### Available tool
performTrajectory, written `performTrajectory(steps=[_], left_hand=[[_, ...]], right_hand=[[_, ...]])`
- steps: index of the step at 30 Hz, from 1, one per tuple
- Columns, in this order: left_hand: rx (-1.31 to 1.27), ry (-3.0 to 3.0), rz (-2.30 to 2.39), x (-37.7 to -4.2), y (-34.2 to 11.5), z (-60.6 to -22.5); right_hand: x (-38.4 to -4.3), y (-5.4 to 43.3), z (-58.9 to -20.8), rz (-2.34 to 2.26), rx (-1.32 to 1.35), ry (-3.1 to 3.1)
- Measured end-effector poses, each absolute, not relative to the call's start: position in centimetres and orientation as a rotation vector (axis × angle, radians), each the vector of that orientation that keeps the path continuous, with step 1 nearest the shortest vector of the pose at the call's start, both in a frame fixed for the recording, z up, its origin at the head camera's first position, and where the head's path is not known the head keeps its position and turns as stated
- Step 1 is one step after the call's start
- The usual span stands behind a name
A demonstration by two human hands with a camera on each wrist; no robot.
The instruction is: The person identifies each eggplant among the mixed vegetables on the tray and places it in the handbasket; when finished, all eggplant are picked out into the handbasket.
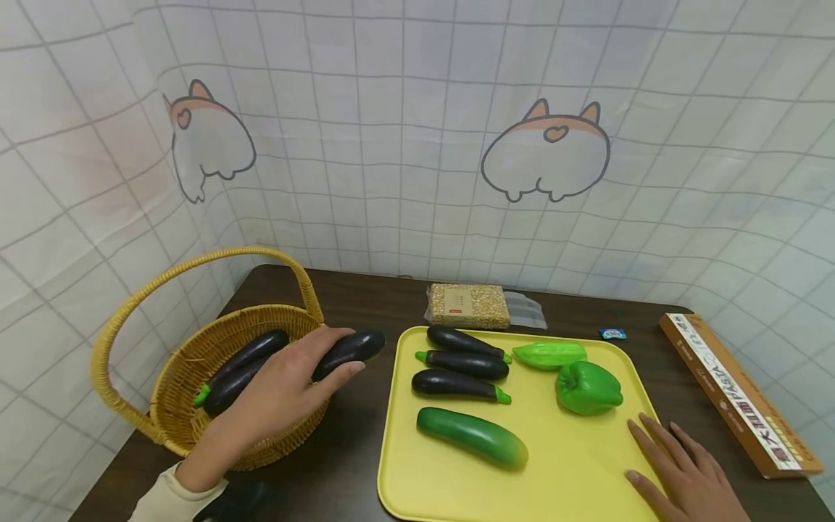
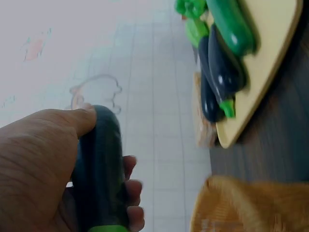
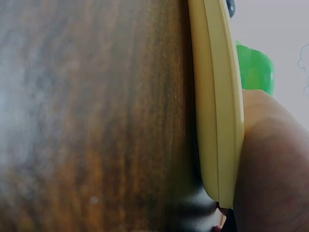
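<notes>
A basket [image 1: 303, 431] stands left of the tray [image 1: 567, 464], a box [image 1: 737, 391] right.

In the head view the left hand [image 1: 296, 380] covers the stem end of its eggplant [image 1: 357, 351] plus a chunk of the basket [image 1: 296, 441] at 8 o'clock, and the bottom edge chops off the right hand [image 1: 694, 471] at 4. Left wrist cam gets the basket blurry and cut off between 4 and 5 o'clock. Right wrist: pepper [image 3: 258, 70] at 2 o'clock, partly hidden by the tray [image 3: 229, 96], and some dark thing [image 3: 231, 7] cropped at 1, can't tell what.
</notes>
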State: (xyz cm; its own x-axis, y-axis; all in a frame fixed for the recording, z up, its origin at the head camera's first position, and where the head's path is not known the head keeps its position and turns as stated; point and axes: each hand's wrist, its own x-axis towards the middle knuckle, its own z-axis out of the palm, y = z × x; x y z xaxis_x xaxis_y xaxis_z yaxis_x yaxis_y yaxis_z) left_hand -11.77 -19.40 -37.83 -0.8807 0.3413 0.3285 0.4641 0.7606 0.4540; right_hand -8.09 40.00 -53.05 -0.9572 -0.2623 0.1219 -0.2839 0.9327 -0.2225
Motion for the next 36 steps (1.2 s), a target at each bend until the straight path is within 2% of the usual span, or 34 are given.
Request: performTrajectory(steps=[20,36], left_hand=[[-0.444,-2.825,-0.837,-13.3,-24.8,-38.7],[-0.410,-2.951,-0.784,-14.3,-27.5,-40.6]], right_hand=[[-8.0,39.9,-53.4,0.373,0.448,-2.954],[-8.1,39.9,-53.4,0.360,0.461,-2.943]])
